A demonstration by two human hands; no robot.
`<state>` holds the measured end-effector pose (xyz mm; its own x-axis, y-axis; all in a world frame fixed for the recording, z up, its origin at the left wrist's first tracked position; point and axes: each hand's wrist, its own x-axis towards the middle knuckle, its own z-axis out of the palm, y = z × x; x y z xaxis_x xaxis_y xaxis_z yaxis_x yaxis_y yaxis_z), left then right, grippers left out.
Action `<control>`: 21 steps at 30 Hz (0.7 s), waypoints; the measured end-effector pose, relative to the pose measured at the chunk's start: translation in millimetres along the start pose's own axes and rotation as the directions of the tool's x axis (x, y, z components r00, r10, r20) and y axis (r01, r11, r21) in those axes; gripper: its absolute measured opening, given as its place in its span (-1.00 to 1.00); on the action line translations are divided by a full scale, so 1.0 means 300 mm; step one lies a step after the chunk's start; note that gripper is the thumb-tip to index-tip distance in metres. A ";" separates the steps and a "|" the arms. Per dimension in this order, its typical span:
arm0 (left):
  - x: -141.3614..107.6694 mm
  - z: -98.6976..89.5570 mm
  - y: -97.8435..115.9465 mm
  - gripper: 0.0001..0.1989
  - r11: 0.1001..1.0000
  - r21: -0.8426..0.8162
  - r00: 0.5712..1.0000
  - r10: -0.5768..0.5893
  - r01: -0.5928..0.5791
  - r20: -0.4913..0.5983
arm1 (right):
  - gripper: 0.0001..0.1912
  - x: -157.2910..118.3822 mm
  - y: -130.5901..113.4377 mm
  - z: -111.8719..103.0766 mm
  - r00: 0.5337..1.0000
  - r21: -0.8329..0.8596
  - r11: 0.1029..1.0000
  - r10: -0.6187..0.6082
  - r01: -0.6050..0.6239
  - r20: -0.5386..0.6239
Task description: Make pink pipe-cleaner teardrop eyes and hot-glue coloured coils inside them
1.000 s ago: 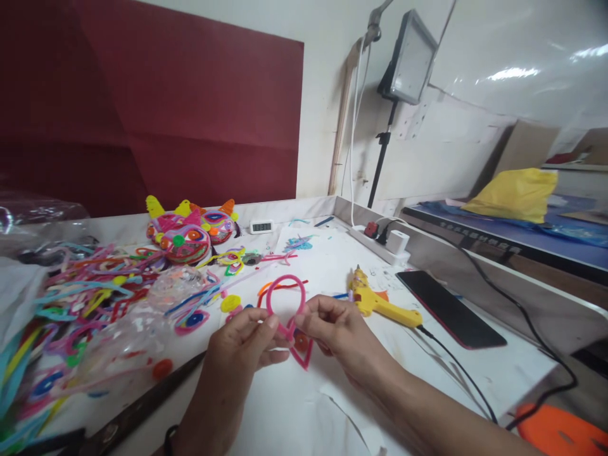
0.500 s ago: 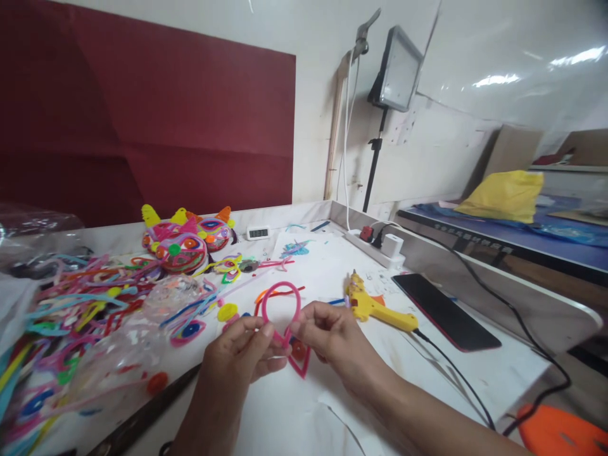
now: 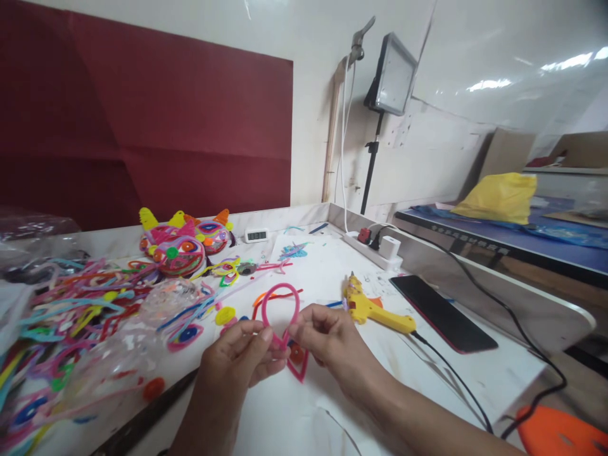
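Observation:
Between my hands, above the white table sheet, a pink pipe cleaner (image 3: pixel 280 287) stands bent into an upright loop. My left hand (image 3: pixel 247 358) pinches its lower left side, and my right hand (image 3: pixel 323 335) pinches the lower right side, near where the ends meet. Just below and behind the fingers lies a pink pointed shape with an orange round centre (image 3: pixel 297 354), partly hidden by my hands. Red and orange pipe cleaners (image 3: pixel 260 304) lie behind the loop. A yellow coiled disc (image 3: pixel 225 315) is beyond my left hand.
A yellow hot glue gun (image 3: pixel 375 310) and a black phone (image 3: pixel 441 313) lie to the right, with a power strip (image 3: pixel 373 250) behind. Loose pipe cleaners and clear plastic (image 3: pixel 118 354) crowd the left. Colourful animal-face pieces (image 3: pixel 180 250) and a small digital clock (image 3: pixel 256 235) sit at the back.
Both hands keep their hold on the pink loop, which stays almost the same in shape and place. The whole view has shifted slightly.

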<state>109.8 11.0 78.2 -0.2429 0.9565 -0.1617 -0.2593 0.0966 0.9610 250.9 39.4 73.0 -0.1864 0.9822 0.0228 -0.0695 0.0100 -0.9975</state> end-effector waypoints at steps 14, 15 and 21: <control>0.013 -0.003 -0.024 -0.62 0.999 -0.022 0.999 0.028 -0.027 0.045 | -0.68 -0.003 -0.009 0.003 1.000 0.060 0.998 0.002 -0.001 -0.017; 0.016 -0.005 -0.029 -0.63 0.999 -0.009 0.997 0.045 -0.044 0.056 | -0.67 -0.003 -0.009 0.003 1.000 0.060 0.998 0.002 -0.001 -0.020; 0.022 -0.005 -0.050 -0.65 0.985 0.016 0.985 0.169 -0.169 0.046 | -0.71 0.000 -0.006 0.004 1.000 0.040 0.999 -0.001 0.003 -0.031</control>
<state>110.7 15.3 62.4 -0.2394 0.9708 0.0132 -0.1994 -0.0625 0.9779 249.7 39.0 74.8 -0.1557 0.9875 0.0222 -0.1094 0.0051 -0.9940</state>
